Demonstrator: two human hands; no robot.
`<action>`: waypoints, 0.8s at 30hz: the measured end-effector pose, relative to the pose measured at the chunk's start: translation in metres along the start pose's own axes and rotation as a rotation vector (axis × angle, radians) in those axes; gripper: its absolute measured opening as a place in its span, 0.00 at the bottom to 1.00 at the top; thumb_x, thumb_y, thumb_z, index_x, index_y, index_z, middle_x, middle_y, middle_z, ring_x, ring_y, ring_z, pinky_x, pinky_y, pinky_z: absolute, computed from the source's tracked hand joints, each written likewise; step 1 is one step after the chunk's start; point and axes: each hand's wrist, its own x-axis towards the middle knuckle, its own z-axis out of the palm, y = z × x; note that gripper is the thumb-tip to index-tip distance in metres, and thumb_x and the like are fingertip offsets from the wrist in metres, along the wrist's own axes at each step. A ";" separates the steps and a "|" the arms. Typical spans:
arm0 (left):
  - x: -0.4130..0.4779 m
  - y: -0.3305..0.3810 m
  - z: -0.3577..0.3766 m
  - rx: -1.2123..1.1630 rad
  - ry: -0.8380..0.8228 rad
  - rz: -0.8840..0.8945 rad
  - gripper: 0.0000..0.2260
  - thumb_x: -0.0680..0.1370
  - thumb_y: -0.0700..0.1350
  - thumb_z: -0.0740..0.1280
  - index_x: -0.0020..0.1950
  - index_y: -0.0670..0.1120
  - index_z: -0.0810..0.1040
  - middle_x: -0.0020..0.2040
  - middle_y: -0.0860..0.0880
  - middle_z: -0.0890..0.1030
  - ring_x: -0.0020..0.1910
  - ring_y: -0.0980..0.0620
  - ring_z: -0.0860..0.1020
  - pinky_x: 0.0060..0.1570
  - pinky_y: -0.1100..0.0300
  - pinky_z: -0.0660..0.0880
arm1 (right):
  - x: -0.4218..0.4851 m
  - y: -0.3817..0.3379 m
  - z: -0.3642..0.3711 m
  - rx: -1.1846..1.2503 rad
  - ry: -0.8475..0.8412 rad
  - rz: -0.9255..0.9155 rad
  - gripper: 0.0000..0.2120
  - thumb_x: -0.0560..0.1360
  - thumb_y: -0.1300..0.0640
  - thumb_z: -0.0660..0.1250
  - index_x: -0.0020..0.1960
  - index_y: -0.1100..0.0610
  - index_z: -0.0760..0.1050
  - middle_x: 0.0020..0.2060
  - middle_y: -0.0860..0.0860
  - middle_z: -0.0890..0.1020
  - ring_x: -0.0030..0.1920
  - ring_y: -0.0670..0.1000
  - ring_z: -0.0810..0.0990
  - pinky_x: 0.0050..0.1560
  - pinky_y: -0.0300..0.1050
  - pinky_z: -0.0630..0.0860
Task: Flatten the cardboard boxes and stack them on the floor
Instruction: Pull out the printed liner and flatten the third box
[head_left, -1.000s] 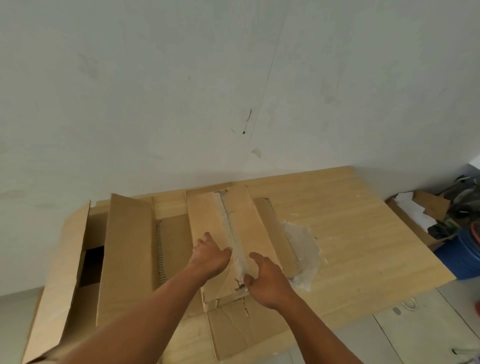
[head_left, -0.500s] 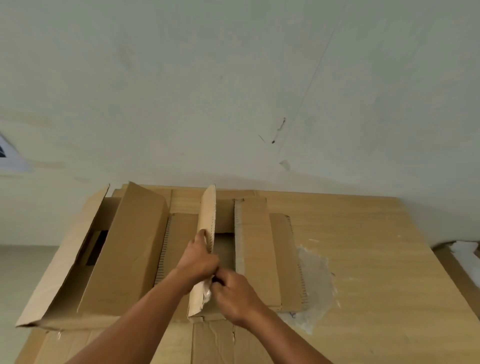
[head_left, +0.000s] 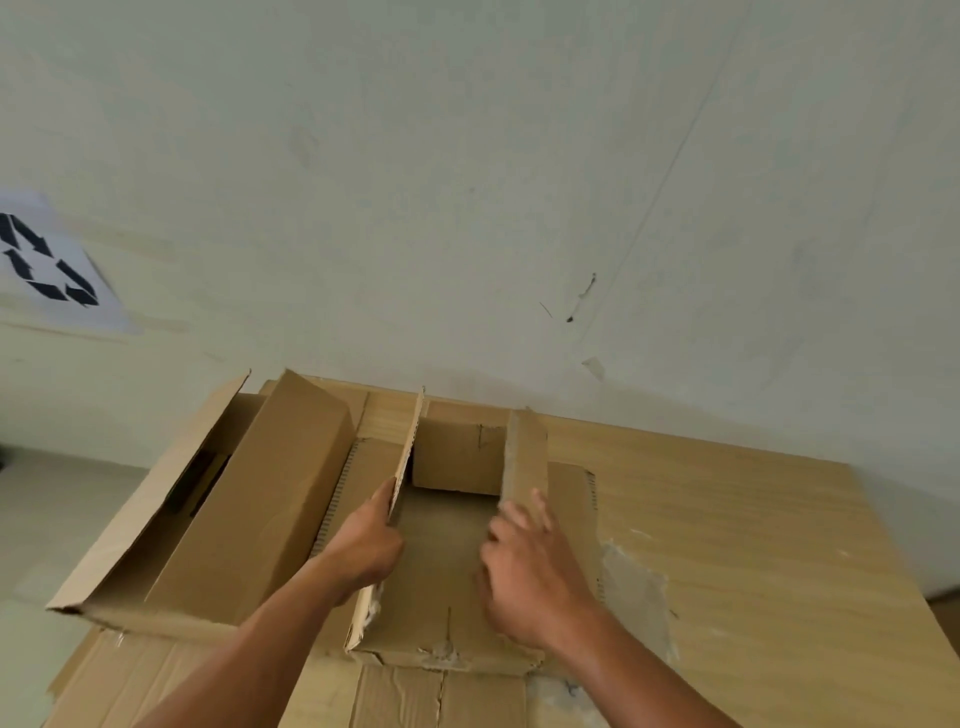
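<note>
Cardboard boxes (head_left: 249, 509): two; left hand (head_left: 363, 540) pinches one flap (head_left: 410, 452), right hand (head_left: 524, 571), open-fingered, presses another.

plain pale grey-green wall (head_left: 467, 182) fills most of the view, with a dark scuff (head_left: 584, 296) and a small bit of tape (head_left: 594, 367). white sheet with black recycling arrows (head_left: 47, 260) on the wall far left. light wooden table (head_left: 753, 519) set against the wall. pale floor (head_left: 52, 519) lower left. soft even light.

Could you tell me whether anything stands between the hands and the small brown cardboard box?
Nothing visible: the left hand grips the raised left flap of the small brown cardboard box, and the right hand touches its right flap.
</note>
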 end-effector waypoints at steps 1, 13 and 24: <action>0.000 -0.001 0.000 -0.005 0.002 -0.003 0.38 0.74 0.32 0.57 0.81 0.55 0.54 0.77 0.46 0.66 0.73 0.44 0.67 0.71 0.47 0.68 | -0.005 0.011 -0.006 -0.019 0.066 0.050 0.10 0.78 0.53 0.62 0.52 0.54 0.81 0.62 0.54 0.79 0.72 0.57 0.68 0.77 0.66 0.46; 0.002 0.006 0.008 0.021 0.025 0.004 0.36 0.76 0.33 0.57 0.81 0.56 0.52 0.76 0.44 0.67 0.63 0.45 0.73 0.57 0.53 0.77 | -0.004 0.083 0.025 -0.025 -0.189 0.183 0.19 0.72 0.60 0.69 0.62 0.57 0.76 0.66 0.57 0.70 0.70 0.60 0.66 0.70 0.53 0.65; 0.014 -0.002 0.010 0.000 0.040 -0.028 0.35 0.77 0.35 0.59 0.80 0.59 0.53 0.73 0.44 0.69 0.60 0.47 0.72 0.54 0.55 0.73 | 0.096 0.046 0.051 1.362 -0.153 0.829 0.25 0.75 0.58 0.69 0.72 0.57 0.70 0.65 0.55 0.75 0.59 0.55 0.74 0.59 0.47 0.73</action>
